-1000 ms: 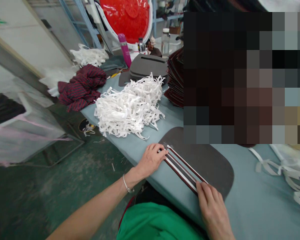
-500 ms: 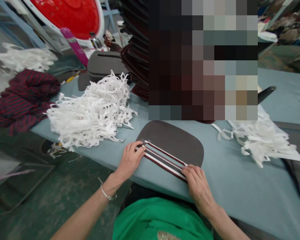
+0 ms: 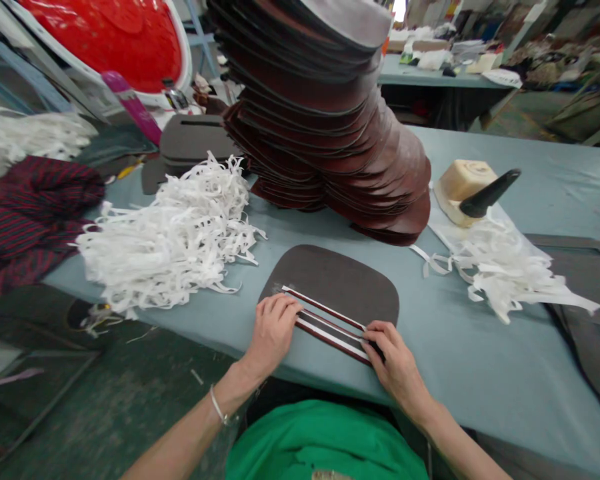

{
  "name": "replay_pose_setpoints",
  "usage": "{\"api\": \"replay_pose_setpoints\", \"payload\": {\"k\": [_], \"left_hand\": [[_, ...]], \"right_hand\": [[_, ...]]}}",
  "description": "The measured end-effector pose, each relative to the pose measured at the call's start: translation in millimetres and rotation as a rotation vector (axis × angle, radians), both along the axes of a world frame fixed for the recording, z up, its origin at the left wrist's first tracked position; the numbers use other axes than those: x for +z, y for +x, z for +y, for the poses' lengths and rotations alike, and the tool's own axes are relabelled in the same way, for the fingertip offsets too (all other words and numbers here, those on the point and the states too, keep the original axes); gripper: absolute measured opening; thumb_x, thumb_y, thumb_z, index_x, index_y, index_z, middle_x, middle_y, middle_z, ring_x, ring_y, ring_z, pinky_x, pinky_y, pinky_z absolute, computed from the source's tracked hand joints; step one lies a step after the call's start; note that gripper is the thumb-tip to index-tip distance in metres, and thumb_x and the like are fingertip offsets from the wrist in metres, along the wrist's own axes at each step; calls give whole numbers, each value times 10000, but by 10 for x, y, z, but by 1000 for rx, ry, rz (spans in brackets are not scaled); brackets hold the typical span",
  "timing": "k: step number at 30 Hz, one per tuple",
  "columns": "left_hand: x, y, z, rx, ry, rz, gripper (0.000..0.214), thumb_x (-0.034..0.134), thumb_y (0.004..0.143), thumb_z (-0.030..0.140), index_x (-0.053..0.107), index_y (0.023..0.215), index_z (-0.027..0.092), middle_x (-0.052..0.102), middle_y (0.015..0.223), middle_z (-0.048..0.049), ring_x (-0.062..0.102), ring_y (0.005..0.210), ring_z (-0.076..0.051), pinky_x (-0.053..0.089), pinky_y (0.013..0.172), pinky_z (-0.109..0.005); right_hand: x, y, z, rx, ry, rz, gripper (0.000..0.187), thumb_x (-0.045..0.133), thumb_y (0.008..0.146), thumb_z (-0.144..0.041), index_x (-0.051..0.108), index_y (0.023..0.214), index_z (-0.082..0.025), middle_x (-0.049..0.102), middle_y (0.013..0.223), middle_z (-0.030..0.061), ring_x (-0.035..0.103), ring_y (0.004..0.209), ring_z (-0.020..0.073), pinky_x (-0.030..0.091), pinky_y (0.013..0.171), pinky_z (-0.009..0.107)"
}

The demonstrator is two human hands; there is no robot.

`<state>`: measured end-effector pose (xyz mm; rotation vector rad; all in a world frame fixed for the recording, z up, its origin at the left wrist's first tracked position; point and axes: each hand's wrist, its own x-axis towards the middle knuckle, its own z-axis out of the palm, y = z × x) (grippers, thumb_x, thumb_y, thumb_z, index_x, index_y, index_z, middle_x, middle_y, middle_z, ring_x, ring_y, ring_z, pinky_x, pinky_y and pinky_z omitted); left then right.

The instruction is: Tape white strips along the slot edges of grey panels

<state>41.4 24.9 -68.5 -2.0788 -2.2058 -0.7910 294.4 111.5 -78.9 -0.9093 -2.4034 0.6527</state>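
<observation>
A dark grey rounded panel (image 3: 335, 273) lies flat near the front edge of the table. Along its near side runs a dark brown strip piece (image 3: 333, 335) edged with white tape, with a long slot through its middle. My left hand (image 3: 274, 327) is at the left part of this piece, fingers bent and pressed together on it, covering its left end. At the right end, my right hand (image 3: 394, 357) pinches the piece between thumb and fingers. The fingertips hide the parts they hold.
Behind the panel rises a tall leaning stack of brown leather pieces (image 3: 325, 133). White strips (image 3: 170, 240) lie heaped at left, more strips (image 3: 510, 267) at right beside a cream block (image 3: 465, 183) and a black-handled tool (image 3: 493, 192). Grey panels (image 3: 575, 267) lie far right.
My left hand has moved rightward along the strip piece, and its fingers have curled more. My right hand stays at the right end, thumb tucked lower. The view has shifted slightly.
</observation>
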Motion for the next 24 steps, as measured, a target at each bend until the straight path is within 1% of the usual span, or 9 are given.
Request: {"api": "replay_pose_setpoints", "payload": {"k": [3, 5, 6, 8, 12, 16, 18, 21, 24], "left_hand": [[83, 439, 35, -135, -37, -85, 232, 426, 904, 150, 557, 1091, 190, 589, 1042, -58, 479, 1058, -205, 353, 959, -399], [83, 702, 39, -214, -67, -102, 249, 424, 905, 149, 545, 1119, 187, 586, 1043, -54, 480, 1047, -204, 357, 962, -398], [65, 801, 34, -228, -81, -101, 251, 424, 904, 147, 545, 1121, 183, 585, 1045, -56, 482, 1037, -207, 365, 952, -399], [7, 923, 16, -222, -93, -95, 247, 424, 903, 145, 549, 1115, 172, 585, 1042, -62, 488, 1008, -211, 387, 919, -395], [-91, 945, -16, -220, -66, -93, 261, 418, 912, 155, 532, 1147, 163, 586, 1052, -62, 484, 1014, -206, 393, 925, -384], [-100, 914, -14, -231, -85, -87, 264, 412, 914, 157, 528, 1151, 157, 582, 1056, -65, 479, 1020, -212, 397, 924, -389], [-94, 913, -9, -231, -94, -87, 261, 403, 917, 158, 532, 1144, 156, 581, 1051, -65, 479, 1019, -217, 397, 923, -394], [-90, 914, -8, -232, -101, -87, 265, 391, 921, 159, 532, 1145, 162, 577, 1049, -64, 477, 1023, -221, 397, 923, -400], [-86, 908, -12, -228, -109, -78, 269, 387, 920, 158, 529, 1148, 168, 574, 1047, -66, 478, 1021, -226, 402, 910, -408]], "right_hand": [[26, -31, 18, 8, 39, -73, 133, 457, 898, -184, 561, 980, -178, 532, 996, 76, 532, 906, 162, 464, 785, 301], [43, -54, 36, 27, 103, -138, 137, 449, 905, -191, 573, 961, -174, 539, 972, 74, 521, 897, 171, 453, 772, 313], [52, -66, 47, 36, 136, -175, 138, 446, 907, -195, 578, 938, -175, 544, 955, 71, 514, 888, 176, 443, 763, 320], [72, -92, 67, 59, 187, -255, 145, 441, 911, -199, 583, 892, -177, 550, 922, 64, 498, 860, 182, 422, 740, 326], [116, -164, 86, 101, 254, -406, 144, 446, 905, -187, 569, 830, -183, 542, 855, 51, 471, 806, 188, 382, 691, 321], [121, -245, 76, 88, 371, -542, 147, 443, 887, -148, 540, 782, -182, 519, 808, 57, 452, 774, 208, 348, 657, 336], [102, -256, 86, 63, 388, -572, 154, 433, 884, -137, 527, 770, -182, 508, 794, 59, 447, 763, 212, 343, 653, 338], [74, -210, 144, 75, 309, -532, 158, 408, 900, -137, 525, 803, -180, 504, 813, 52, 453, 767, 193, 357, 672, 319], [94, -133, 210, 156, 198, -474, 143, 405, 917, -164, 527, 846, -189, 512, 847, 37, 464, 776, 167, 373, 683, 285]]}}
